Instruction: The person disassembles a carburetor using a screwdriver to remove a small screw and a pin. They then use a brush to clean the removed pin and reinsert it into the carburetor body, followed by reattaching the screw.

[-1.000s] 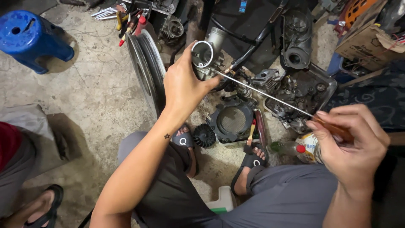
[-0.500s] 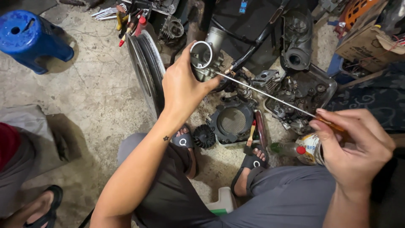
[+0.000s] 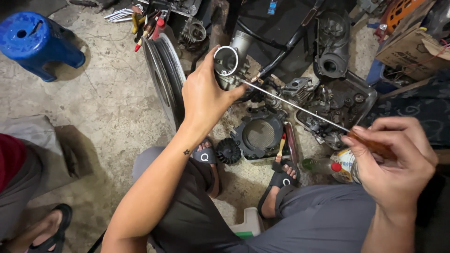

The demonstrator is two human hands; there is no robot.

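Left hand [image 3: 204, 100] clenched around carburetor [image 3: 229, 68], held up at 12 o'clock over engine parts [image 3: 328, 107]; right hand [image 3: 398, 166] at 3 o'clock pinching screwdriver [image 3: 300, 107], tip at carburetor's side. Cast metal: rigid, probably hefty, oily; best gripped round the body

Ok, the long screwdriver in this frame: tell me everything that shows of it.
The screwdriver has a long, thin, bright metal shaft and a dark amber handle. The right hand wraps the handle, fingertips pinching its front end. The shaft runs diagonally up and left, its tip meeting the side of the carburetor, a grey metal part with a round open mouth that the left hand grips above the floor.
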